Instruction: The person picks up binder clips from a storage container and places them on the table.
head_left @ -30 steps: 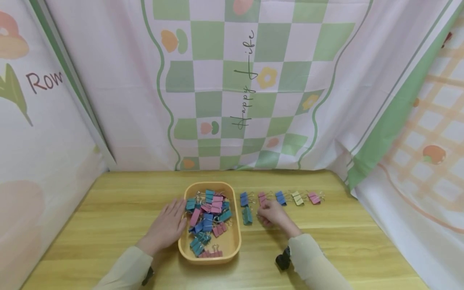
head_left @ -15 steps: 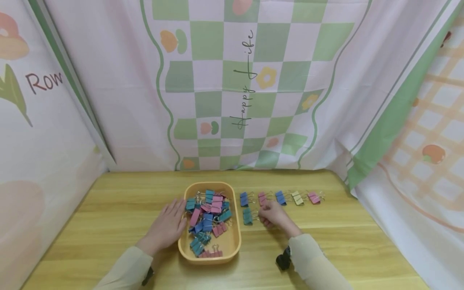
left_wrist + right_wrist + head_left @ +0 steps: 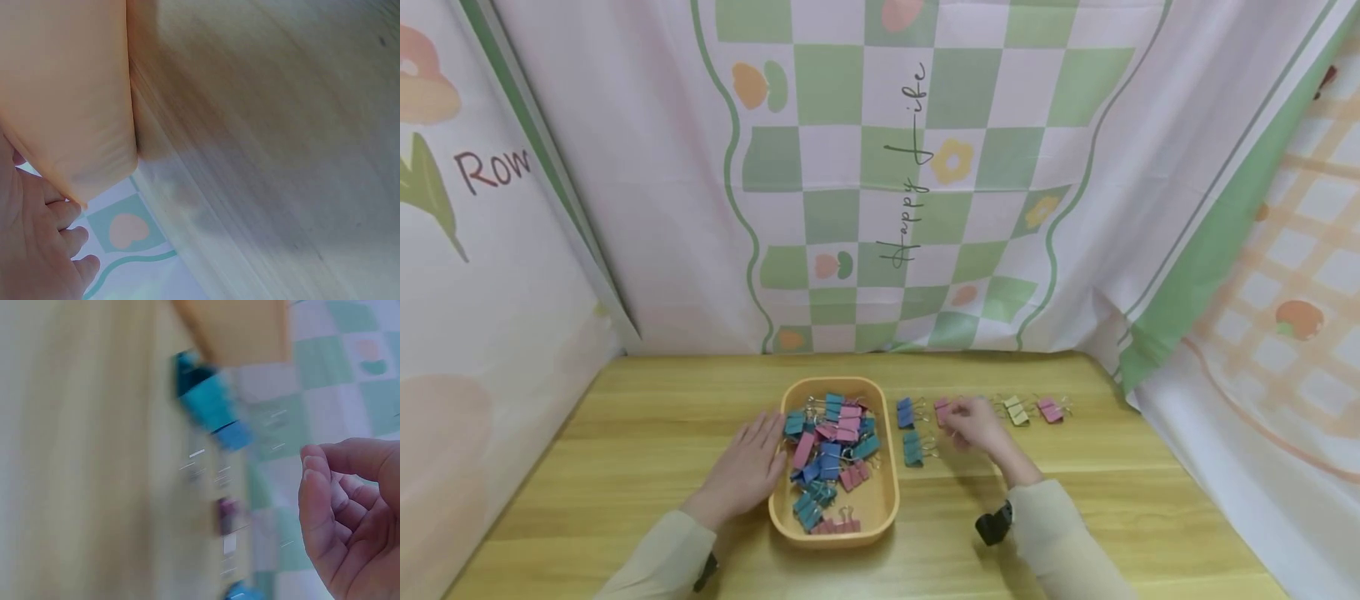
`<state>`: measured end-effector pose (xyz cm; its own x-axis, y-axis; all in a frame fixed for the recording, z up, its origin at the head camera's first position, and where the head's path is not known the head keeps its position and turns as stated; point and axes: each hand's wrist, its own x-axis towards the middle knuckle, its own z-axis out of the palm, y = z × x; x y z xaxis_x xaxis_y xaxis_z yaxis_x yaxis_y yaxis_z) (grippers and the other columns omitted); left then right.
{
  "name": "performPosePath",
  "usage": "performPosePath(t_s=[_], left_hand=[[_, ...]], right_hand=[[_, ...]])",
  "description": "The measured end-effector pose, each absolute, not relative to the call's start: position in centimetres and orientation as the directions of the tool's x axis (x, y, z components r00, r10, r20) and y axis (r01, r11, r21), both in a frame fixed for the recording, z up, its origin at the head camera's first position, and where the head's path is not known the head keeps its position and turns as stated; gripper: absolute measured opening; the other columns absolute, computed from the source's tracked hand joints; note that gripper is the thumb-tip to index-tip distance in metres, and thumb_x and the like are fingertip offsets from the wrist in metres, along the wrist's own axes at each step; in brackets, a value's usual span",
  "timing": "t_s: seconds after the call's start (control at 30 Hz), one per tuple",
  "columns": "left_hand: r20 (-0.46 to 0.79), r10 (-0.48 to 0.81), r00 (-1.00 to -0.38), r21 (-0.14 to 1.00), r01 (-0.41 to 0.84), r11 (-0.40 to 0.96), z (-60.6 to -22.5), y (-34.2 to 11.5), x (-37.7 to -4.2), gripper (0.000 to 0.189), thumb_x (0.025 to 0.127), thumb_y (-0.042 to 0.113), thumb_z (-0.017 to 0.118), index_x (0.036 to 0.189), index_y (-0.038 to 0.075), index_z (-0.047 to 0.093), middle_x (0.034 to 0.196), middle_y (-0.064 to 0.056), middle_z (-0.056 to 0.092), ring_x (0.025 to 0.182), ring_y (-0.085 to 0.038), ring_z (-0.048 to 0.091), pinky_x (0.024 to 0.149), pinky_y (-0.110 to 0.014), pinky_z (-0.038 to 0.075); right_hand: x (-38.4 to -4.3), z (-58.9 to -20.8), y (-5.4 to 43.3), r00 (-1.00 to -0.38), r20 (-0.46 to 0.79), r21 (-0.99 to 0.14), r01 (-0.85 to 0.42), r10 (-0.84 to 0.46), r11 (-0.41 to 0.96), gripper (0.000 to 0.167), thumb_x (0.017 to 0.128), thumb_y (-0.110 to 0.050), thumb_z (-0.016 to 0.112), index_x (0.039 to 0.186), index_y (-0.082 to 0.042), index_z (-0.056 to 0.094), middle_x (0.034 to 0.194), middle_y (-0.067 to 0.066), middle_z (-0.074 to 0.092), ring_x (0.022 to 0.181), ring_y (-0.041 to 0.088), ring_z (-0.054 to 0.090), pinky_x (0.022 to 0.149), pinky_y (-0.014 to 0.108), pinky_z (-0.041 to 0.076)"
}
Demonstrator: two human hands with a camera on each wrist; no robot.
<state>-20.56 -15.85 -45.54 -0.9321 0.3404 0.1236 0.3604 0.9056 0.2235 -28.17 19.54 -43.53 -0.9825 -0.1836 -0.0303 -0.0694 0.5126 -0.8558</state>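
With the clock face read from the head view, the teal clip (image 3: 913, 450) lies on the table (image 3: 662, 417) at about 8 o'clock from the right hand's fingertips, near but apart from them; its body runs roughly from 12 to 6 o'clock and its wire handles point toward 3. The right hand (image 3: 977, 423) is the nearer of the two to this clip. Beyond the clip, toward 9 o'clock, is the yellow tray (image 3: 835, 542), its long axis also 12 to 6, holding a mixed pile of clips (image 3: 847, 425); this bearing from the right fingertips across to the tray appears to govern the coming move. On the right hand, thumb and index finger meet at the tips with no visible gap, the other fingers are curled, and no clip shows between them in the right wrist view. The hand overlaps a pink clip (image 3: 942, 409) in the head view; whether it touches it cannot be told. The left hand (image 3: 745, 467) lies along the tray's 9 o'clock side, fingers extended, apparently touching the rim and gripping nothing. Further out, a blue clip (image 3: 905, 412) sits at 12 o'clock from the teal one, and a yellow clip (image 3: 1016, 411) and a magenta clip (image 3: 1051, 409) continue the row toward 3. A printed curtain (image 3: 827, 158) hangs behind at 12 o'clock.
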Motion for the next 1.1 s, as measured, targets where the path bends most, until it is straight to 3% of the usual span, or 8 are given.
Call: performPosePath(t_s=[0.2,0.43,0.77,0.97,1.1], left_hand=[[0.132,0.345,-0.929,0.217,0.367,0.904,-45.5,-15.8,-20.6,0.057,0.099,0.029,0.036,0.143,-0.005,0.024,0.147,-0.021,0.022,0.135,-0.036,0.016,0.108,-0.049,0.016],[0.139,0.35,-0.926,0.217,0.374,0.902,-45.4,-15.8,-20.5,0.057,0.099,0.029,0.037,0.142,-0.005,0.024,0.147,-0.022,0.023,0.134,-0.037,0.018,0.108,-0.049,0.016],[0.15,0.352,-0.924,0.227,0.379,0.897,-45.4,-15.8,-20.4,0.056,0.098,0.028,0.038,0.142,-0.006,0.025,0.146,-0.022,0.024,0.133,-0.038,0.02,0.108,-0.05,0.017],[0.145,0.351,-0.925,0.228,0.376,0.898,-45.3,-15.8,-20.4,0.056,0.098,0.028,0.037,0.142,-0.006,0.025,0.146,-0.022,0.023,0.134,-0.038,0.019,0.108,-0.05,0.017],[0.145,0.348,-0.926,0.23,0.374,0.898,-45.3,-15.7,-20.4,0.056,0.099,0.028,0.037,0.142,-0.006,0.025,0.146,-0.022,0.023,0.134,-0.038,0.019,0.108,-0.05,0.017]], right_hand=[[-27.2,-40.2,17.9,-0.975,-0.009,-0.868,-0.102,-0.222,0.486,0.016,0.091,-0.01,0.056,0.094,0.005,0.061,0.071,0.011,0.061,0.059,0.02,0.058,0.053,0.032,0.053],[-25.0,-38.9,14.6,-0.928,0.017,-0.877,-0.192,-0.372,0.44,0.018,0.089,-0.01,0.059,0.097,0.006,0.061,0.074,0.015,0.062,0.056,0.021,0.057,0.052,0.034,0.053],[-23.1,-39.3,10.4,-0.841,0.024,-0.889,-0.265,-0.54,0.374,0.01,0.088,-0.011,0.061,0.09,-0.001,0.062,0.071,0.016,0.061,0.049,0.013,0.052,0.048,0.042,0.052],[-22.6,-40.8,8.6,-0.827,-0.028,-0.899,-0.225,-0.562,0.376,0.009,0.087,-0.014,0.064,0.088,-0.005,0.061,0.071,0.014,0.062,0.05,0.02,0.056,0.05,0.045,0.053],[-22.5,-41.8,7.7,-0.825,-0.038,-0.883,-0.236,-0.564,0.405,0.013,0.085,-0.015,0.067,0.09,-0.005,0.061,0.071,0.007,0.061,0.053,0.014,0.056,0.049,0.035,0.053]])
